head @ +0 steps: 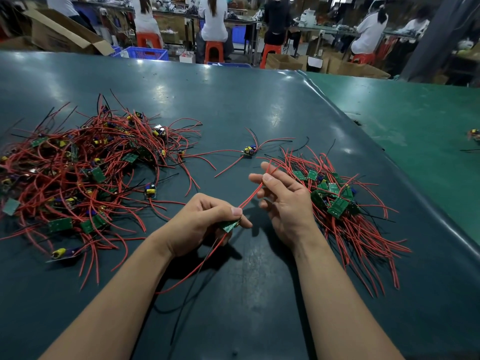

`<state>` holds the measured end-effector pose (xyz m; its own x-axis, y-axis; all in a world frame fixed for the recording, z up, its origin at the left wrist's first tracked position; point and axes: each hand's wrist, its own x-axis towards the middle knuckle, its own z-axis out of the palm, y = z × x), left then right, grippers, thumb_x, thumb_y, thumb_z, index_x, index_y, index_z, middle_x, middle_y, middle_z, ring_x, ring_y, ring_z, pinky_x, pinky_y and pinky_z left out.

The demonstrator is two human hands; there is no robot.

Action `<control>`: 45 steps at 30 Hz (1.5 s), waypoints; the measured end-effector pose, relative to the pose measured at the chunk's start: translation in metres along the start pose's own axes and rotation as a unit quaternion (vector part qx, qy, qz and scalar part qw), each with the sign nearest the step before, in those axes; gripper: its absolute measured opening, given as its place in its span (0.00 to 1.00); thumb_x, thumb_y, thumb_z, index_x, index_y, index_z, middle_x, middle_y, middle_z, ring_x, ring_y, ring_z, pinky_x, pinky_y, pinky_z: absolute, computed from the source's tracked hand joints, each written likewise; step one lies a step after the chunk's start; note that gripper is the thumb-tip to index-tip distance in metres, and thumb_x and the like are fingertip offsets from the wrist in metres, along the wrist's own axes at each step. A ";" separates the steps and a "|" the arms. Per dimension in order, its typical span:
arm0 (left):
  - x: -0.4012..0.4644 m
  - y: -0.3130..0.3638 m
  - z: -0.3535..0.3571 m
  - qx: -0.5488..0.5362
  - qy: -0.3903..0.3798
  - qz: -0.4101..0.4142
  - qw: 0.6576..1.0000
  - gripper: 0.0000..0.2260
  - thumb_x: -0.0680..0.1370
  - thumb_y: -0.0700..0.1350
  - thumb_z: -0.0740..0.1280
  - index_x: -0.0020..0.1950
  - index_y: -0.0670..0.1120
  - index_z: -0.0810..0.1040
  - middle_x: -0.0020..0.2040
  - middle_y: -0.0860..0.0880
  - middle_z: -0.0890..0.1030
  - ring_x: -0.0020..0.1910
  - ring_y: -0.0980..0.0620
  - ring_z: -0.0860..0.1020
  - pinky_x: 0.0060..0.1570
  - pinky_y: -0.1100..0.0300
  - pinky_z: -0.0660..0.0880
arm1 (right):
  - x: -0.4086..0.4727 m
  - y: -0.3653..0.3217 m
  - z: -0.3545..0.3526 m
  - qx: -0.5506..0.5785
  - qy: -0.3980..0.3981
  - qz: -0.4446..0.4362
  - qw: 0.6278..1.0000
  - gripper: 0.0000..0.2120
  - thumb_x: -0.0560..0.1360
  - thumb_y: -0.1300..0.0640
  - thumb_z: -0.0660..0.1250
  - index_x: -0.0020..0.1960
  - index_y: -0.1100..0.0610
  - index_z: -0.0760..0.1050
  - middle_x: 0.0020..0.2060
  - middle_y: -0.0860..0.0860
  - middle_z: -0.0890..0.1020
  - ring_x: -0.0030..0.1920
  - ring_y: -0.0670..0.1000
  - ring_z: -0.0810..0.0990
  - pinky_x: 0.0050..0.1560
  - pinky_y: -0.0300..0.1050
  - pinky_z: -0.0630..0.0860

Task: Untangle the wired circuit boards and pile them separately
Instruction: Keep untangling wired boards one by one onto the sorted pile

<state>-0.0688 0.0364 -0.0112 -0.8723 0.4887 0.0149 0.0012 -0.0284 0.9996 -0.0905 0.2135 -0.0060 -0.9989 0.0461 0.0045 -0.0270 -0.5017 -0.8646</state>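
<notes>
A big tangled heap of green circuit boards with red and black wires (85, 175) lies on the left of the dark table (233, 105). A tidier pile of boards (335, 201) lies on the right, wires fanned toward me. My left hand (200, 224) grips one small green board (228, 226); its red and black wires trail down toward me. My right hand (283, 201) pinches a red wire (250, 197) running up from that board, between thumb and fingers. One loose board (249, 151) sits alone between the piles.
A green mat (415, 120) covers the table to the right, with another board (474, 133) at its far edge. Beyond the table, people sit on orange stools at benches, among cardboard boxes and blue crates.
</notes>
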 end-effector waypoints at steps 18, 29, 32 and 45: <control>-0.003 0.004 0.000 -0.007 -0.014 -0.005 1.000 0.14 0.68 0.52 0.71 0.37 0.41 0.85 0.24 0.49 0.67 0.23 0.51 0.70 0.26 0.64 0.64 | 0.005 -0.001 -0.008 -0.121 0.028 -0.039 0.992 0.13 0.80 0.53 0.64 0.40 0.58 0.74 0.24 0.50 0.74 0.21 0.47 0.69 0.21 0.35 0.64; -0.003 0.007 0.006 0.045 0.010 -0.006 0.999 0.11 0.74 0.48 0.68 0.38 0.44 0.86 0.24 0.55 0.66 0.23 0.56 0.65 0.26 0.65 0.61 | 0.001 0.000 0.000 -0.061 -0.003 0.071 0.996 0.10 0.81 0.63 0.62 0.45 0.64 0.79 0.27 0.51 0.72 0.26 0.46 0.72 0.25 0.35 0.66; -0.003 0.008 0.008 0.042 0.009 0.001 0.999 0.11 0.74 0.46 0.67 0.37 0.44 0.86 0.23 0.57 0.66 0.22 0.60 0.63 0.24 0.69 0.61 | 0.002 0.001 0.000 -0.083 -0.018 0.064 0.994 0.13 0.82 0.63 0.57 0.48 0.64 0.79 0.27 0.52 0.70 0.25 0.47 0.70 0.24 0.37 0.64; -0.003 0.009 0.004 0.048 -0.004 0.021 0.999 0.10 0.70 0.49 0.69 0.33 0.45 0.84 0.21 0.56 0.66 0.20 0.60 0.60 0.22 0.68 0.58 | 0.005 0.001 -0.001 -0.037 0.012 0.061 0.997 0.13 0.82 0.60 0.56 0.54 0.64 0.78 0.26 0.48 0.67 0.22 0.45 0.66 0.19 0.35 0.58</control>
<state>-0.0642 0.0377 -0.0019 -0.8663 0.4962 0.0573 0.0856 0.0345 0.9957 -0.0951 0.2139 -0.0076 -0.9934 0.0094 -0.1139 0.0982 -0.4403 -0.8925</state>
